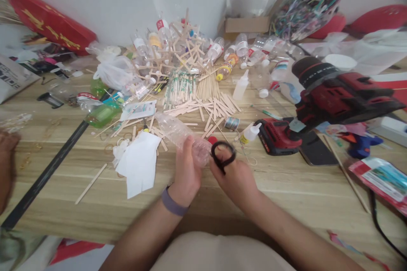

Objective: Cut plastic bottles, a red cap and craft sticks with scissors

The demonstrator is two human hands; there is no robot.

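Black-handled tool (pixel 219 164) (far end indistinct).

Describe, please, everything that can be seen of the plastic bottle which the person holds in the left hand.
The bottle looks like clear plastic, without a visible label, its surface catching light. It slants across the view, its far end appearing beside a white packet, its near end by the right hand. The left hand grips it near the closer end. The right hand holds black-handled scissors; blur hides whether their blades touch it.

The left hand (pixel 188 171) grips a clear plastic bottle (pixel 174 130), while the right hand (pixel 238 183) holds black-handled scissors (pixel 219 164) at its near end. A red-and-black cordless drill (pixel 341 95) stands on the wood-grained surface (pixel 104 220) to the right.
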